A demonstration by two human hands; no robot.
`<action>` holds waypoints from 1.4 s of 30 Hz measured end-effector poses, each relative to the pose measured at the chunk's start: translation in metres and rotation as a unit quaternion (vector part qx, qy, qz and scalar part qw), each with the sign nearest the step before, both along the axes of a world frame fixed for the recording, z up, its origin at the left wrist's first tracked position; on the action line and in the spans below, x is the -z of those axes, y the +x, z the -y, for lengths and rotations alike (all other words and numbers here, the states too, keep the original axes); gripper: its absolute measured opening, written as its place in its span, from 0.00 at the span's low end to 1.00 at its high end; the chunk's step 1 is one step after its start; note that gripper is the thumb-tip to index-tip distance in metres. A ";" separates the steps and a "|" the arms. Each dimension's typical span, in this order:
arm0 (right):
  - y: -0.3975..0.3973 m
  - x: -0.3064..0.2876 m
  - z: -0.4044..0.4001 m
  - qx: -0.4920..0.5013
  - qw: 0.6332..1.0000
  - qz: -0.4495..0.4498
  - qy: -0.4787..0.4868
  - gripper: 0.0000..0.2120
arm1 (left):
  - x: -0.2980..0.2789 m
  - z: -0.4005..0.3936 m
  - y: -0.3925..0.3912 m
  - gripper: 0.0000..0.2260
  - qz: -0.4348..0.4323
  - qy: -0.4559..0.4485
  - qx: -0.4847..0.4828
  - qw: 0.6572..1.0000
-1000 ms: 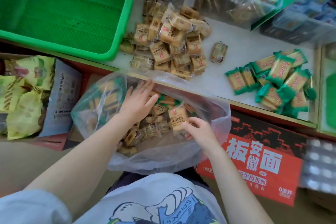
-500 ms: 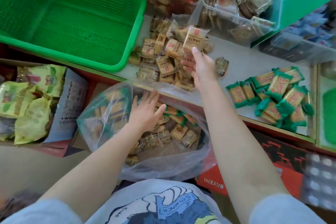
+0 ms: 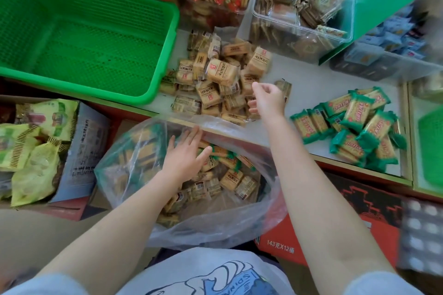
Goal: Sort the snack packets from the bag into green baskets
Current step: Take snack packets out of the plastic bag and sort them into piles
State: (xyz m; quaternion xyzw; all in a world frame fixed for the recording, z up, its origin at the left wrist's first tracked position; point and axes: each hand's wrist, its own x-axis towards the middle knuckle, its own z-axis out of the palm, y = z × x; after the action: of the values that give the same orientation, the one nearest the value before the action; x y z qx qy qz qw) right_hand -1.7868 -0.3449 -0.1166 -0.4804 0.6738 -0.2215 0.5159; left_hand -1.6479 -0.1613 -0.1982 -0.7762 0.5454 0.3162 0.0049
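Head view: the clear plastic bag (image 3: 134, 170) sits open in front of the person, below the bench (image 3: 323, 88) edge, with a heap of mixed snack packets inside. The left hand (image 3: 184, 154) lies flat on the packets in the bag, fingers straight and spread, gripping nothing. The right hand (image 3: 267, 100) hovers over the near side of the tan packet pile (image 3: 215, 79) on the bench, fingers loosely curled and, as far as I can tell, holding nothing. A tan packet (image 3: 260, 60) at the pile's far right looks blurred. To the right lies the green-edged packet pile (image 3: 354, 127), well apart from the tan one. The big green basket (image 3: 167, 55) stands at the left, just beside the tan pile, no packets in it.

Handling call: these packets look light, small and pillow-shaped, with slick film wrappers and, probably, brittle biscuit inside. Best hold is a pinch across the flat faces or by a crimped end seal, without squeezing hard. The bag is limp and will sag, so 1 hand pinning it makes sense.
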 end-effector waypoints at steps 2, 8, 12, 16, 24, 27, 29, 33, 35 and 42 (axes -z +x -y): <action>-0.006 0.006 0.002 0.027 0.998 0.002 -0.054 0.27 | -0.001 0.000 0.000 0.31 0.001 0.001 0.002 1.000; 0.011 0.012 0.009 -0.159 0.987 -0.013 -0.036 0.29 | 0.001 0.000 0.002 0.31 0.002 0.000 0.002 1.000; 0.002 0.004 -0.036 -0.117 0.986 0.016 -0.115 0.21 | 0.004 -0.002 0.002 0.31 -0.008 -0.004 -0.005 1.000; -0.024 0.025 -0.116 -0.100 0.990 0.090 0.042 0.09 | 0.010 -0.006 0.006 0.30 -0.018 -0.026 0.001 1.000; -0.029 0.133 -0.178 -0.138 0.946 -0.106 0.275 0.19 | 0.031 -0.016 0.014 0.30 -0.007 -0.078 0.026 0.997; -0.017 0.147 -0.179 -0.221 0.928 -0.172 0.248 0.20 | 0.033 -0.018 0.012 0.30 -0.013 -0.086 0.022 0.996; -0.010 0.151 -0.186 -0.254 0.922 -0.168 0.241 0.21 | 0.034 -0.019 0.013 0.30 -0.016 -0.087 0.021 0.996; -0.009 0.166 -0.210 -0.240 0.927 -0.148 0.249 0.23 | 0.034 -0.019 0.014 0.30 -0.013 -0.083 0.026 0.996; -0.009 0.170 -0.215 -0.215 0.934 -0.146 0.244 0.21 | 0.033 -0.019 0.014 0.30 -0.014 -0.087 0.025 0.996; -0.011 0.158 -0.205 -0.190 0.952 -0.095 0.221 0.10 | 0.030 -0.019 0.014 0.28 -0.014 -0.085 0.019 0.996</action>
State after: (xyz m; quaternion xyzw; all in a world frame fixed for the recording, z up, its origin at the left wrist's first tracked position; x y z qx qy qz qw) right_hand -1.7981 -0.1395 -0.2746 -0.4929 0.6477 0.0816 0.5751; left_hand -1.6343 -0.1427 -0.2283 -0.7592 0.5846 0.2794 -0.0626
